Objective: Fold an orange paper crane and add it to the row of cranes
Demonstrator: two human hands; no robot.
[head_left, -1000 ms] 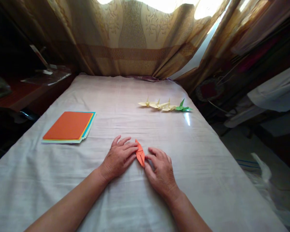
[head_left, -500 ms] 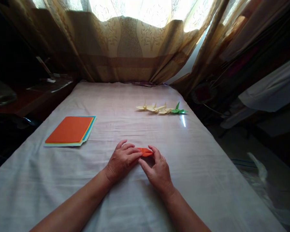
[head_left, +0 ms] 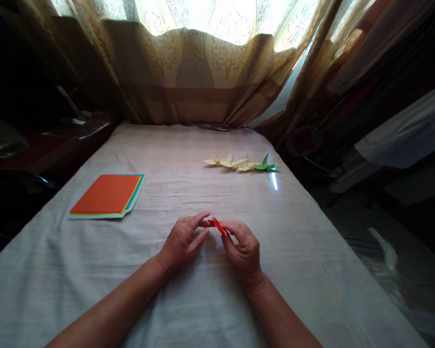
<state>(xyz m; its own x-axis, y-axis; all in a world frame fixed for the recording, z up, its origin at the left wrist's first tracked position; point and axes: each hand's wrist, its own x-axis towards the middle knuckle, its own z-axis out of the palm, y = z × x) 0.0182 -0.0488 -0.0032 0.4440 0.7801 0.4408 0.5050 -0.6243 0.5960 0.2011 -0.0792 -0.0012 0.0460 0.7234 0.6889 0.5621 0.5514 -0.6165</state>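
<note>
Both hands are close together above the cloth point(head_left: 203, 299) on the table. The left hand point(head_left: 183, 241) pinches one end of a small folded orange paper point(head_left: 217, 225) with its thumb and first finger. The right hand point(head_left: 243, 249) pinches the other end with its fingertips. The paper is lifted a little off the cloth, right between the two hands, and only a thin bit of it shows. To the left lies a stack of sheets point(head_left: 108, 195) with an orange one on top. Farther back on the right, three yellow paper birds point(head_left: 232, 162) sit in a row, and a green bird point(head_left: 267, 165) sits just beside the last one. A curtain point(head_left: 203, 72) hangs behind the table.
</note>
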